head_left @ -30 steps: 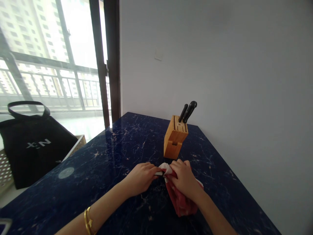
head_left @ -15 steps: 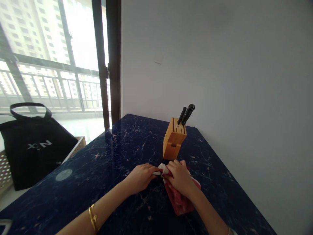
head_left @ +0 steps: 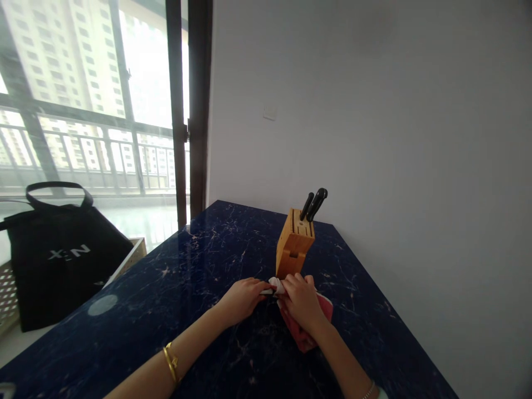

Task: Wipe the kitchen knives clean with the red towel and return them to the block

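My left hand [head_left: 243, 301] is closed on one end of a slim, pale-edged object [head_left: 266, 292]; most of it is hidden, so its kind is unclear. My right hand [head_left: 302, 299] grips a red and white cloth [head_left: 302, 334], bunched around the other end of that object. The rest of the cloth hangs down below my right palm toward the table. Just beyond both hands a wooden knife block [head_left: 287, 247] stands on the table. Two black-handled knives [head_left: 316, 204] stick out of its top, where several slots show.
The dark blue marble-patterned table [head_left: 199, 299] meets a pale wall at the far side and right. At left, a black bag [head_left: 68, 255] leans on a light perforated crate [head_left: 128, 257] beside the table edge. A round whitish disc [head_left: 102, 305] lies near the left edge.
The view has tilted up slightly, so the block and bag sit lower. Both hands keep their hold, and the hanging part of the cloth has shifted a little.
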`<state>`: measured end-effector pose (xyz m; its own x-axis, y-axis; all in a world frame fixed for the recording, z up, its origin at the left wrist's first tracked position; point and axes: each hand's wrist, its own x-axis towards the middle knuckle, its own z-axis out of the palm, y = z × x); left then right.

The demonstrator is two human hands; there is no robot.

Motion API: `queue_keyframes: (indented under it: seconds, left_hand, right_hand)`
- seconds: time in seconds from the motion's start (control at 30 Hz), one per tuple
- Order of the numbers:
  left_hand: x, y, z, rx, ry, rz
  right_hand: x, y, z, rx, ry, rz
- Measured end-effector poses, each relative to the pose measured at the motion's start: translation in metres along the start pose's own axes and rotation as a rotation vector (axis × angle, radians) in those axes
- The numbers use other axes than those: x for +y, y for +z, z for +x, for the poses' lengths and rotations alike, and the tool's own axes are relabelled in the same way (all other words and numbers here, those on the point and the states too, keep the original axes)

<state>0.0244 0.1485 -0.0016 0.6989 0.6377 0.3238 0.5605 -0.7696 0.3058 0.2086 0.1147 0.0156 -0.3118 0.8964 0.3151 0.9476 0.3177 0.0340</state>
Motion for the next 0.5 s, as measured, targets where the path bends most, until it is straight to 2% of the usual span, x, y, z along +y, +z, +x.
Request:
queue_keyframes:
  seconds: [0.5]
  left_hand:
    - [0.0015,-0.0027,-0.0053,-0.013,-0.003,-0.016]
  right_hand:
    - [-0.0081,-0.0046,-0.0047,0.013,0.007,0.036]
